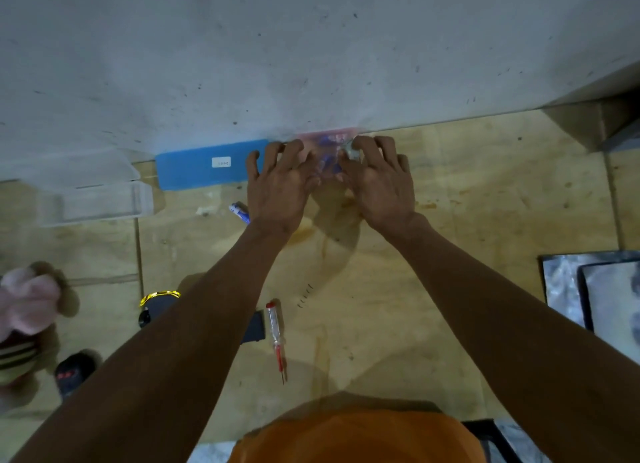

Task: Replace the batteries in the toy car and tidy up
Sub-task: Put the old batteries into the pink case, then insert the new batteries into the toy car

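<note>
A pink see-through battery pack (332, 140) with blue batteries inside lies against the wall at the far edge of the wooden table (467, 192). My left hand (280, 182) holds its left side with curled, spread fingers. My right hand (377, 178) pinches its right side. A loose blue and white battery (238, 210) lies just left of my left wrist. The black toy car (157, 306) with yellow trim sits near me, mostly hidden under my left forearm, and a dark cover (255, 325) lies beside it. The red-handled screwdriver (276, 338) and a few small screws (304, 299) lie between my arms.
A blue lid (201, 166) lies flat against the wall left of the pack. A clear plastic box (93, 199) stands farther left. A plush toy (27, 310) and a dark sandal (72, 372) are at the left edge. Grey panels (595, 289) lie at the right.
</note>
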Demonstrator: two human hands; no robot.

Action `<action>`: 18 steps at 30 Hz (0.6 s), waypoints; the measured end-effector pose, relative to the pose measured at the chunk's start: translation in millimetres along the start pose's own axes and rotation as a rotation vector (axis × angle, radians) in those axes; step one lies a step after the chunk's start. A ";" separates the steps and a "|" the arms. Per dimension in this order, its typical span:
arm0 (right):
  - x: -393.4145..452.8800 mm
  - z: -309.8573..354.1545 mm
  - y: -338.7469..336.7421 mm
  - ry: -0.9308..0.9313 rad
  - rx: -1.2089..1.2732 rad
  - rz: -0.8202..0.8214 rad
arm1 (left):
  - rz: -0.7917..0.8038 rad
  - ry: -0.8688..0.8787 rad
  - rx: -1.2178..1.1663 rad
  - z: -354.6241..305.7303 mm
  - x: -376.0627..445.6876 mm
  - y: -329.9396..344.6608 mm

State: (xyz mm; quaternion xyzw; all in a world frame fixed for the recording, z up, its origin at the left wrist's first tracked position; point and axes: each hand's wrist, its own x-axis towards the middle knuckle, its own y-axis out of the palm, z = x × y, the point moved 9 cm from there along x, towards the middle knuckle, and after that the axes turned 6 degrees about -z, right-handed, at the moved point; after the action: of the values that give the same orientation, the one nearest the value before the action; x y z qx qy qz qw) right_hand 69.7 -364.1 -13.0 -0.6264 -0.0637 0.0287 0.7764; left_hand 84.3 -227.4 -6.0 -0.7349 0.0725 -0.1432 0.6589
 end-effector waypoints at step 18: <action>-53.6 129.6 30.1 0.169 0.344 0.033 | 0.007 -0.578 -0.307 130.0 -218.5 -69.8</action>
State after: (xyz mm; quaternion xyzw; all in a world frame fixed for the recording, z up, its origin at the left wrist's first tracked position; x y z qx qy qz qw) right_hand 0.2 -238.7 -18.9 -0.4854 0.0181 -0.0008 0.8741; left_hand -88.9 -31.2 26.2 -0.8356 -0.0942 0.0860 0.5343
